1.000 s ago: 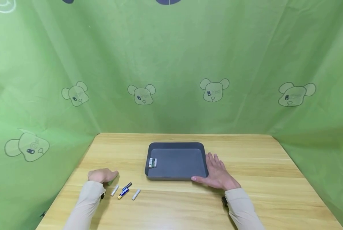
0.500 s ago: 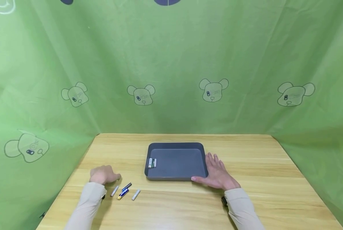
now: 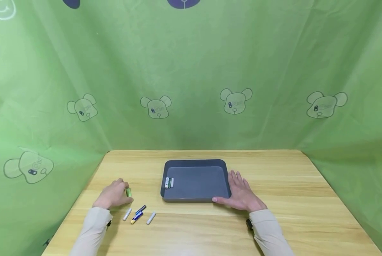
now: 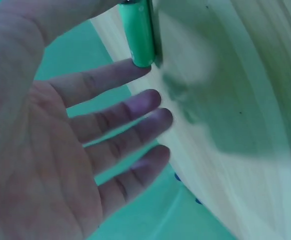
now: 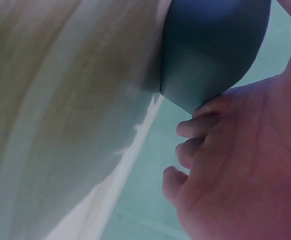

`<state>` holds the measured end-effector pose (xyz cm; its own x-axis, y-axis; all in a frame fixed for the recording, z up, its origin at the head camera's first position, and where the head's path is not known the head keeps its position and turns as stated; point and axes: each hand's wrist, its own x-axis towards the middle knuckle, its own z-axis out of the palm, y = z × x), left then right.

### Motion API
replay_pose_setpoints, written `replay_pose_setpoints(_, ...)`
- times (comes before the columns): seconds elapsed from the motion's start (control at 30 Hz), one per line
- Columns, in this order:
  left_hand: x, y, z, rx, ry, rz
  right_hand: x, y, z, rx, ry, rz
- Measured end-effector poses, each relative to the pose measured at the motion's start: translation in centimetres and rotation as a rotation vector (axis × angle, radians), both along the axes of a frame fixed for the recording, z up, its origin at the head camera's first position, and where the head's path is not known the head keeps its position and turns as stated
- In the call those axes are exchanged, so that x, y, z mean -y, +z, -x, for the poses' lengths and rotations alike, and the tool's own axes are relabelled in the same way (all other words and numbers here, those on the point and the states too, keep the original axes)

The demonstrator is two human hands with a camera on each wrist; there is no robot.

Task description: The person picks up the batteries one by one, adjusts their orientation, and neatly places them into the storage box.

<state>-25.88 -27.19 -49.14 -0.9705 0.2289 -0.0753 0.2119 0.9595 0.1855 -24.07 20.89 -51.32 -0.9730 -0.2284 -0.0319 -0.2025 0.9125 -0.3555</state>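
My left hand (image 3: 114, 195) pinches a green battery (image 3: 128, 192) by its ends between thumb and index finger, low over the left part of the table. In the left wrist view the green battery (image 4: 137, 35) meets the index fingertip, and the other fingers are spread away from it. My right hand (image 3: 243, 196) lies against the right side of a dark grey tray (image 3: 195, 199), thumb along its front edge. The right wrist view shows the fingers by the tray wall (image 5: 205, 55). Several small batteries (image 3: 169, 182) stand side by side at the tray's left end.
In front of my left hand lie a pale battery (image 3: 127, 214), a dark-and-blue battery (image 3: 141, 209), a blue-and-yellow battery (image 3: 136, 217) and another pale battery (image 3: 151, 218). A green curtain (image 3: 191, 131) encloses the wooden table (image 3: 274, 167) at the back and sides.
My left hand has turned and its fingers have opened out, bringing the green battery into sight between thumb and index finger. The right hand and tray stay in place.
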Motion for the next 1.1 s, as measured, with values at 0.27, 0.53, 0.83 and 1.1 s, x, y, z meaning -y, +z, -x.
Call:
replay_pose_setpoints(0.27,0.7,-0.1,0.0,-0.008,-0.052,-0.054,0.0,0.1,-0.1,-0.033,0.005,-0.008)
replay_pose_setpoints(0.53,0.6,0.0,0.3,-0.012,-0.068,-0.095,0.1,0.4,-0.3,-0.053,-0.002,-0.021)
replay_pose_setpoints(0.83,0.0,0.4,1.2,-0.085,-0.097,-0.193,0.1,0.4,-0.1,-0.038,-0.002,-0.015)
replay_pose_setpoints(1.1,-1.0,1.2,2.1,-0.148,-0.151,-0.276,0.0,0.5,-0.1,-0.029,0.002,-0.016)
